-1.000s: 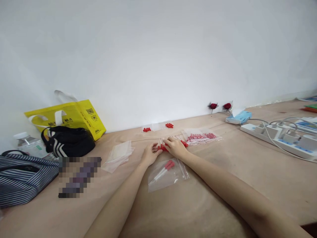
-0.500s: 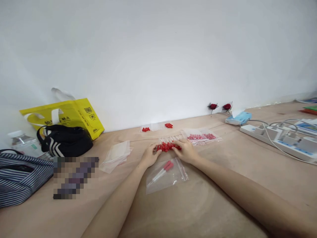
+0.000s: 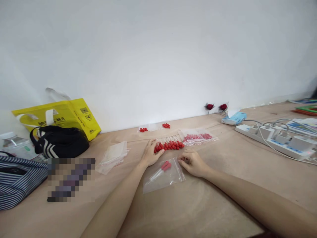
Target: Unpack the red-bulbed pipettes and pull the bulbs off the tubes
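Glass droppers with red rubber bulbs (image 3: 170,145) lie side by side in a row, bulbs towards me and pale tubes pointing to the wall. My left hand (image 3: 150,154) rests at the row's left end, thumb and fingers spread around the nearest bulbs. In front of the row a clear zip bag (image 3: 158,181) lies flat, with a few red-bulbed droppers (image 3: 165,167) inside. My right hand (image 3: 194,163) has curled fingers, thumb and forefinger closed at the bag's zip edge.
Filled bags of droppers (image 3: 198,137) lie behind on the right; flat clear bags (image 3: 114,155) lie left. Two small groups of red bulbs (image 3: 143,130) are near the wall. A yellow bag (image 3: 74,115) and black pouch (image 3: 66,142) stand left, a power strip (image 3: 272,140) right.
My right hand has left the right end of the dropper row and come back towards me, to the zip bag's edge. My left hand stays at the row, its thumb still by the bulbs.
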A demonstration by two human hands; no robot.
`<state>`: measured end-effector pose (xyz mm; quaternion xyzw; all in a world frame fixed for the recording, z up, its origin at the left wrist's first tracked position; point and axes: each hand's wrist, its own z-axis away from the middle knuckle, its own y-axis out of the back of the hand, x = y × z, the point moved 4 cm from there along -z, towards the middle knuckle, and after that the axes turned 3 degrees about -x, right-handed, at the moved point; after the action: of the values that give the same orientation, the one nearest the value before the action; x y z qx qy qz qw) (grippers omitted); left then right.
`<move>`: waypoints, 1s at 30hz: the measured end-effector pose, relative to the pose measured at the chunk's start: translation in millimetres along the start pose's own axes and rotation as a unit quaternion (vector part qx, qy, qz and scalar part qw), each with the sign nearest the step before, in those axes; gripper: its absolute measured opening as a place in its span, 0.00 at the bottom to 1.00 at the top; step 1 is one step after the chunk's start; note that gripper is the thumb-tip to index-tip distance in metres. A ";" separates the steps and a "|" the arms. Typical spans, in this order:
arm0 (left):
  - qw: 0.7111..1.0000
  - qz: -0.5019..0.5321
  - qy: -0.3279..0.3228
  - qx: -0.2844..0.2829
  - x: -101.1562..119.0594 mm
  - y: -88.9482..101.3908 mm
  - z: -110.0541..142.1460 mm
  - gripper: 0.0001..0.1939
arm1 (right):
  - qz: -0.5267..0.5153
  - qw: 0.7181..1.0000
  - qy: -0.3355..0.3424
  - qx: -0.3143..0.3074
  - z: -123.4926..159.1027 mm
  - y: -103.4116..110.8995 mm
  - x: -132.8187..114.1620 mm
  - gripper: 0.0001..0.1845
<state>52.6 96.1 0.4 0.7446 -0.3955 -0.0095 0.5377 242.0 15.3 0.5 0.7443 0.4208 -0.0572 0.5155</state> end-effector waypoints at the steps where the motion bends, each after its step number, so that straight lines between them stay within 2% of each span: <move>1: 1.000 0.010 0.004 0.012 -1.9 1.0 0.5 0.18 | -0.001 1.000 -0.001 -0.005 0.2 -0.7 -0.2 0.06; 4: 0.999 0.035 0.021 0.019 -6.9 2.3 3.1 0.20 | -0.012 1.000 -0.024 -0.015 1.1 -1.0 1.3 0.05; 7: 1.000 0.023 0.020 -0.002 -5.0 1.8 5.1 0.24 | -0.028 0.999 -0.038 -0.027 1.7 -0.8 1.9 0.04; 10: 0.998 -0.003 0.038 -0.041 -1.5 -1.0 3.8 0.25 | -0.028 0.999 -0.020 -0.040 1.3 -1.7 -0.1 0.03; 12: 0.998 -0.010 0.042 -0.047 1.4 -1.3 1.5 0.25 | -0.024 0.998 -0.006 -0.051 0.7 -3.2 -1.2 0.06; 14: 1.000 -0.011 0.022 -0.011 6.6 3.3 0.6 0.25 | -0.019 0.998 0.000 -0.064 0.1 -5.1 -1.6 0.08; 17: 0.995 0.001 0.015 0.100 16.4 20.0 11.9 0.17 | -0.015 0.996 0.009 -0.082 -0.8 -7.6 -2.3 0.09; 18: 0.993 0.006 0.018 0.120 20.5 25.6 20.0 0.13 | -0.016 0.996 0.011 -0.088 -1.1 -8.3 -2.6 0.09; 19: 0.993 0.010 0.019 0.115 25.3 29.8 29.6 0.11 | -0.017 0.995 0.012 -0.094 -1.4 -9.1 -3.1 0.10; 22: 0.999 0.032 -0.011 -0.006 43.3 34.3 62.1 0.10 | -0.032 0.993 0.007 -0.112 -2.2 -11.2 -5.6 0.14; 24: 0.996 0.047 -0.007 -0.077 51.6 35.6 80.4 0.13 | -0.061 0.991 0.009 -0.122 -2.5 -12.0 -9.2 0.16; 27: 0.987 0.074 0.004 -0.144 57.4 35.1 91.2 0.19 | -0.122 0.983 0.033 -0.131 -2.6 -11.1 -17.3 0.21; 30: 0.978 0.107 -0.008 -0.180 58.7 32.9 87.4 0.22 | -0.149 0.976 0.062 -0.148 -1.9 -10.5 -23.5 0.22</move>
<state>35.5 -11.9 14.3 0.5890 -0.4689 -0.0282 0.6575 219.2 4.7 6.0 0.5906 0.5619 -0.0245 0.5786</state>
